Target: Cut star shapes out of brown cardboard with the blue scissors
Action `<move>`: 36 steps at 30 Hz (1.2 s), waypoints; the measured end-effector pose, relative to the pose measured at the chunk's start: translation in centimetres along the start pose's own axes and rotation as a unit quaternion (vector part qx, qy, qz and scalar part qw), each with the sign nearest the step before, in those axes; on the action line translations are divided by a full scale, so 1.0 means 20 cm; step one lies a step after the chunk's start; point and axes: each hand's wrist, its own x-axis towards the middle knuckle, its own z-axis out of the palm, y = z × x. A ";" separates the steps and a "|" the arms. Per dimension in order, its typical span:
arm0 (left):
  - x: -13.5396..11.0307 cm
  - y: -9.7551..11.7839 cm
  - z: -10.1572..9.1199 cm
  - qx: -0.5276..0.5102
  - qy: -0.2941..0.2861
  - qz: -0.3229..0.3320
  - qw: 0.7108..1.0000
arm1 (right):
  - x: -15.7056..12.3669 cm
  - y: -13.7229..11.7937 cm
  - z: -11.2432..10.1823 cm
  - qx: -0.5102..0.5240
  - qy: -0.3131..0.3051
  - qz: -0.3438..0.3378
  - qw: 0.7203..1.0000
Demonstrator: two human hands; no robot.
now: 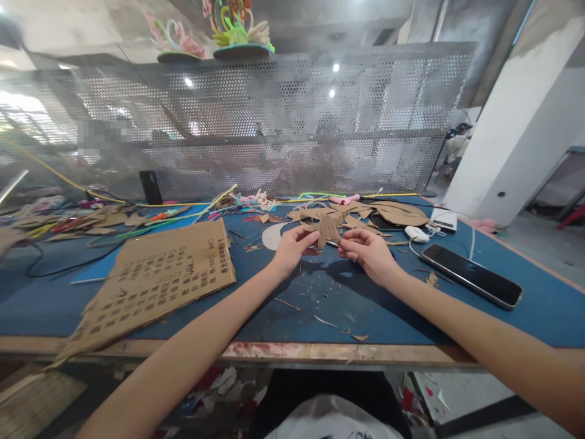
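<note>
My left hand [292,247] pinches a small cut piece of brown cardboard [328,229] by its left edge, held just above the blue table top [320,292]. My right hand [368,251] is closed close under the piece's right side, fingers curled around a thin dark tool that I cannot make out. Small cardboard shavings lie on the table below both hands.
A large printed cardboard sheet [155,280] lies at the left, over the front edge. Cardboard offcuts [393,213] pile behind the hands. A black phone [470,274], a white mouse [415,234] and a white device [443,219] lie at the right. A perforated metal screen [274,128] backs the table.
</note>
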 end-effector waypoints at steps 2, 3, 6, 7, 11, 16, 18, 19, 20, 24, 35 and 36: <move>0.00 0.00 0.00 0.002 -0.011 -0.007 1.000 | 0.00 -0.01 0.00 -0.018 -0.005 0.012 1.000; 0.00 0.00 0.00 0.002 -0.019 -0.011 1.000 | 0.00 -0.01 -0.01 -0.037 -0.009 0.016 0.999; -0.01 -0.01 0.01 -0.004 -0.040 -0.017 0.999 | 0.00 -0.01 -0.01 -0.103 -0.018 0.006 0.994; -0.01 -0.01 0.01 -0.005 -0.042 -0.016 0.999 | 0.00 -0.01 -0.01 -0.119 -0.019 -0.001 0.993; 0.00 -0.01 0.02 0.021 -0.029 -0.006 0.999 | 0.00 -0.01 -0.02 -0.144 -0.015 -0.019 0.989; 0.08 -0.01 -0.13 0.201 0.113 0.088 0.969 | 0.02 0.00 -0.02 -0.134 0.007 -0.043 0.990; 0.13 0.00 -0.24 0.349 0.165 0.137 0.912 | 0.02 0.00 -0.03 -0.123 0.015 -0.043 0.991; 0.15 0.00 -0.29 0.399 0.172 0.136 0.890 | 0.02 0.00 -0.03 -0.118 0.018 -0.041 0.992; 0.16 -0.01 -0.33 0.430 0.186 0.127 0.874 | 0.02 0.01 -0.03 -0.112 0.020 -0.041 0.993; 0.15 0.00 -0.33 0.416 0.173 0.120 0.885 | 0.02 0.01 -0.03 -0.099 0.023 -0.039 0.994; -0.04 0.06 0.06 0.015 0.029 -0.001 0.999 | 0.00 -0.15 -0.07 -0.520 -0.061 -0.169 0.835; -0.03 0.06 0.04 0.001 0.043 0.003 0.999 | 0.01 -0.17 -0.11 -0.599 -0.043 -0.176 0.780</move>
